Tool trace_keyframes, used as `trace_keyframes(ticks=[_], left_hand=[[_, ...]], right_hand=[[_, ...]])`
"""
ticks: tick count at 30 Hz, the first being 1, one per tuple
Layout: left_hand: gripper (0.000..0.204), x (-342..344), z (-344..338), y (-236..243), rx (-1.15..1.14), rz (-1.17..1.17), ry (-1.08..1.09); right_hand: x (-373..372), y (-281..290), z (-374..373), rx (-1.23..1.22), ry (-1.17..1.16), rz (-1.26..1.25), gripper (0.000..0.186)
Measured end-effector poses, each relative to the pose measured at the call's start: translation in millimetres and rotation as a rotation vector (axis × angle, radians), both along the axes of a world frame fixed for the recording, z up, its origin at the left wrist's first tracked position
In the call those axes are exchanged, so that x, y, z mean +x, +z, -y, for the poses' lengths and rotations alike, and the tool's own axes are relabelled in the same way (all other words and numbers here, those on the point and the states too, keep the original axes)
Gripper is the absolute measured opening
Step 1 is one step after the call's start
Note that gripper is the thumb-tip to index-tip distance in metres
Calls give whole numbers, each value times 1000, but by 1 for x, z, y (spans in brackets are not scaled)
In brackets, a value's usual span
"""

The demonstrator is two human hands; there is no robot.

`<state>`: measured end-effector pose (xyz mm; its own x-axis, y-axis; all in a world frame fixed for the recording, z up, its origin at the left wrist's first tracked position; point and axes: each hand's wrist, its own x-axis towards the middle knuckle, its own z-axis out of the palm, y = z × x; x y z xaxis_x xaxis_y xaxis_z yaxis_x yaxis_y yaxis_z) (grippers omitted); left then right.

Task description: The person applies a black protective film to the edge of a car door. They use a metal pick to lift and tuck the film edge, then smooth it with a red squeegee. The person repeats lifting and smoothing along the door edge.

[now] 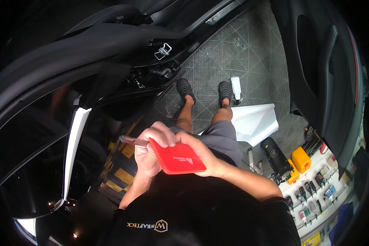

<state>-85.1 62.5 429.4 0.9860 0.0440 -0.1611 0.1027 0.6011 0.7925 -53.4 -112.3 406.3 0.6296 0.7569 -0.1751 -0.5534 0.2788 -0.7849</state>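
Observation:
Just below the middle of the view, my left hand [147, 151] is closed round a slim, translucent-looking tool [129, 139], perhaps a knife, which points out to the left. Its fingertips also touch a flat red card-like squeegee [177, 160] with rounded corners. My right hand [207, 162] grips that red squeegee from the right and behind; most of its fingers are hidden under it. Left of my hands a long white strip [75, 145] lies along a glossy black panel [35, 160] of the car.
An open car door [311, 74] is at right, the car body [86, 49] at left. On the tiled floor [242, 28] are a white bottle [235, 88] and white sheet [254, 121]. Lower right are a black cylinder [274, 156], yellow case [300, 159] and rack [299, 217] of small tools.

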Motion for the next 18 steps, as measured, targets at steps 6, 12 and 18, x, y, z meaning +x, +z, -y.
trace_keyframes(ticks=[6, 12, 18], left_hand=[[26, -16, 50, -21, 85, -91, 238], [38, 5, 61, -23, 91, 89, 324], [14, -22, 34, 34, 322, -203, 600]], right_hand=[[21, -26, 43, 26, 151, -40, 59], [9, -110, 90, 165, 532, 8, 24], [31, -190, 130, -74, 400, -309, 31]])
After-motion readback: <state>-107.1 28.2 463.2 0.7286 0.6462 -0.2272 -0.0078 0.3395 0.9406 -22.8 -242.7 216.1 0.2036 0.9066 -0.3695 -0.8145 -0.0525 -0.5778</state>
